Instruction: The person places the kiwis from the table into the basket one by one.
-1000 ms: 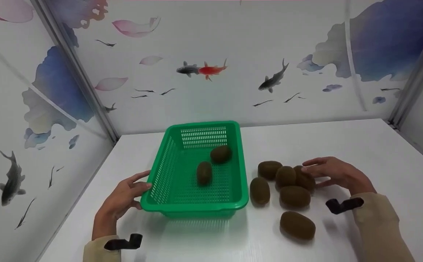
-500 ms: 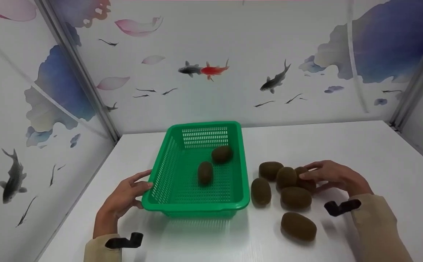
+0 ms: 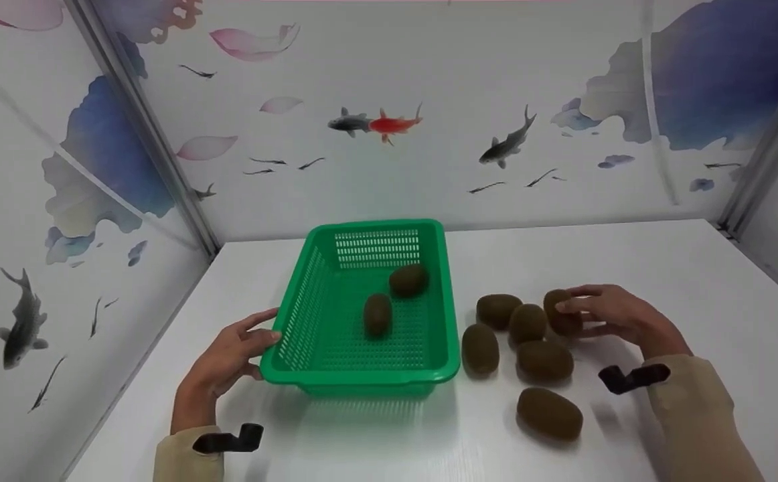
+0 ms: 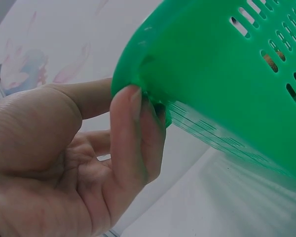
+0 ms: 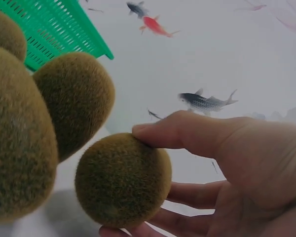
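My left hand [image 3: 231,351] grips the left rim of a green plastic basket [image 3: 362,380], its fingers curled at the edge in the left wrist view. Two brown kiwifruits lie inside: one kiwifruit [image 3: 377,316] near the middle, another kiwifruit [image 3: 408,280] towards the back right. To the right of the basket, my right hand [image 3: 620,316] holds a kiwifruit [image 5: 121,180] between thumb and fingers. That fruit is at the back right of a loose group, which includes a kiwifruit [image 3: 527,325] just left of it and a kiwifruit [image 3: 544,360] in front.
Two more kiwifruits lie near the basket's right side: a kiwifruit [image 3: 498,311] at the back and a kiwifruit [image 3: 480,349] closer in. A separate kiwifruit [image 3: 549,414] lies nearer the front of the white table [image 3: 670,261]. Walls [image 3: 389,187] with printed fish surround the table.
My right hand has moved slightly back and up with its kiwifruit, which now stands apart from the front one. My left hand stays on the basket rim.
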A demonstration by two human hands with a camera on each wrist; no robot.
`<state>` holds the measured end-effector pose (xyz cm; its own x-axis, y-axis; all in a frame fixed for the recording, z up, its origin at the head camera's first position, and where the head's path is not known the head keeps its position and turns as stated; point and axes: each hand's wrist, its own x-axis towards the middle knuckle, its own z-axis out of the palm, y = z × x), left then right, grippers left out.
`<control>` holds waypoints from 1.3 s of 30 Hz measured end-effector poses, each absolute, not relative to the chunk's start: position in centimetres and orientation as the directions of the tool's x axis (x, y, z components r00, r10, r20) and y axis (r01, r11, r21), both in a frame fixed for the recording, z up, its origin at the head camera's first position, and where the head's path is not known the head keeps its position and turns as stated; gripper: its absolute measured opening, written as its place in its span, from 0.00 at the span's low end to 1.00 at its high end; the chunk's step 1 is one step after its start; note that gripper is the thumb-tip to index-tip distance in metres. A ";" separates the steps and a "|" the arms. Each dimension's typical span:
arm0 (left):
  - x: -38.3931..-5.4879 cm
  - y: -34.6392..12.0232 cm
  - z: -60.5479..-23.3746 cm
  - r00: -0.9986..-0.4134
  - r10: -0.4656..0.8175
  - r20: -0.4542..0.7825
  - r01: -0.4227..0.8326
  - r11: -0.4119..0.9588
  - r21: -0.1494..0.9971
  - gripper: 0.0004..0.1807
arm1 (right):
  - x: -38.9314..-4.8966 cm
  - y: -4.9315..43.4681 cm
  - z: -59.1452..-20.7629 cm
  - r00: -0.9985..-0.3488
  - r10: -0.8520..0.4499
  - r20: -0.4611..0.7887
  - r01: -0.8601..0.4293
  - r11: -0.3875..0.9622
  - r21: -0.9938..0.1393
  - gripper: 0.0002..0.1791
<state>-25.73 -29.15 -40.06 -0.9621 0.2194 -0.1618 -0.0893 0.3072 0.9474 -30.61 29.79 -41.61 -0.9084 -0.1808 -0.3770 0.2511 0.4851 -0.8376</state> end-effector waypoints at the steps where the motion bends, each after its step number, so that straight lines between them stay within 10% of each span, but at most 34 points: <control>1: -25.8 -29.1 -40.0 -0.962 0.222 -0.158 -0.085 0.306 0.948 0.40 | -30.7 29.8 -41.5 -0.912 -0.179 -0.369 0.252 0.464 -0.849 0.47; 39: -25.9 -29.3 -40.1 -0.958 0.248 -0.147 -0.070 0.295 0.953 0.40 | -31.4 27.2 -36.7 -0.969 -0.198 -0.148 0.116 0.165 -0.980 0.49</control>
<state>-25.95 -29.34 -40.08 -0.9575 0.2480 -0.1470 -0.0699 0.2950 0.9529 -31.38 27.19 -36.73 -0.9691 -0.1976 -0.1479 0.1159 0.1645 -0.9795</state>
